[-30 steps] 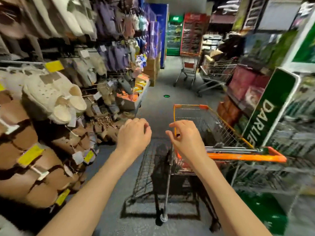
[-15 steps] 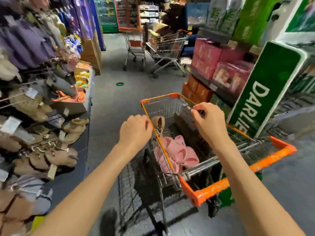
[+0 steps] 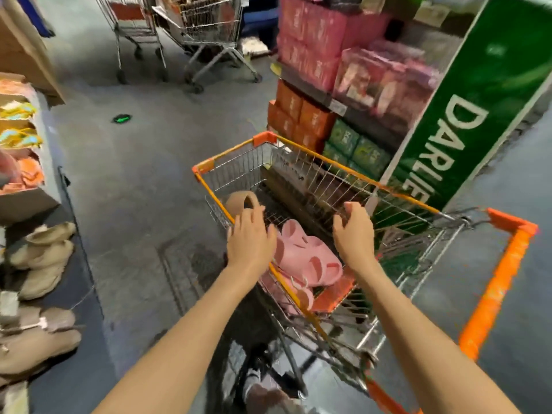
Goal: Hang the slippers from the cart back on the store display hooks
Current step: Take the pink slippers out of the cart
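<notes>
pink slippers (image 3: pixel 310 258) lie between both loose, seemingly empty hands (image 3: pixel 249 239) (image 3: pixel 354 231).

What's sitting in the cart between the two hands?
In the head view, pink slippers lie in the cart between the left hand and the right hand. A tan slipper sits just beyond the left hand's fingertips.

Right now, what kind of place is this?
Almost certainly a retail store aisle. A wire shopping cart with pink slippers inside stands before shelves of boxed goods, a green DARLIE sign beside it, and tagged tan slippers are displayed at the left. Both hands reach over the cart.
</notes>
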Demonstrator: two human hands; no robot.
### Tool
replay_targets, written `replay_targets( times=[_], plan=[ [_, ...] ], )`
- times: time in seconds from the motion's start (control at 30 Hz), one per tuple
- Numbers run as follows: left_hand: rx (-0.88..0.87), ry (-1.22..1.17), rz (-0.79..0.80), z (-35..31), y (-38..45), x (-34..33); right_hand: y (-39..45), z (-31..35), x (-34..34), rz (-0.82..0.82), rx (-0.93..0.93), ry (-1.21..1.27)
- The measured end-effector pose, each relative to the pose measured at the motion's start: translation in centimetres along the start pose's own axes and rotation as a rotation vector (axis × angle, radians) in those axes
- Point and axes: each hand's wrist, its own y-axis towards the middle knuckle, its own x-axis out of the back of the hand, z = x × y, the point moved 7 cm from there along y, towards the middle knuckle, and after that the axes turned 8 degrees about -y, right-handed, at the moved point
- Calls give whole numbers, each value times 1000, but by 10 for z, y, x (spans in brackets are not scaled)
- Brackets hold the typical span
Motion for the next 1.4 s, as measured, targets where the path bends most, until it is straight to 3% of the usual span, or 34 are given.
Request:
replay_targets(
  times=[0.13, 0.33, 0.43, 0.73, 0.97, 1.2, 1.4],
  plan=[
    [75, -66, 151, 17, 26, -55, 11, -23, -60, -2, -202, 90],
    [34, -44, 447, 20, 33, -134, 3, -64, -129, 7, -538, 133],
    [9, 9, 587, 24, 37, -160, -10, -87, -149, 85, -715, 159],
    [-155, 250, 888, 23, 67, -231, -52, -140, -218, 321, -1007, 5],
    [-321, 359, 969, 41, 79, -259, -61, -149, -256, 373, -1221, 73],
    [-485, 373, 1037, 53, 90, -273, -64, -164, -268, 232, -1328, 236],
    [-613, 398, 1032, 51, 89, -268, -43, -154, -242, 60, -1186, 282]
  ],
)
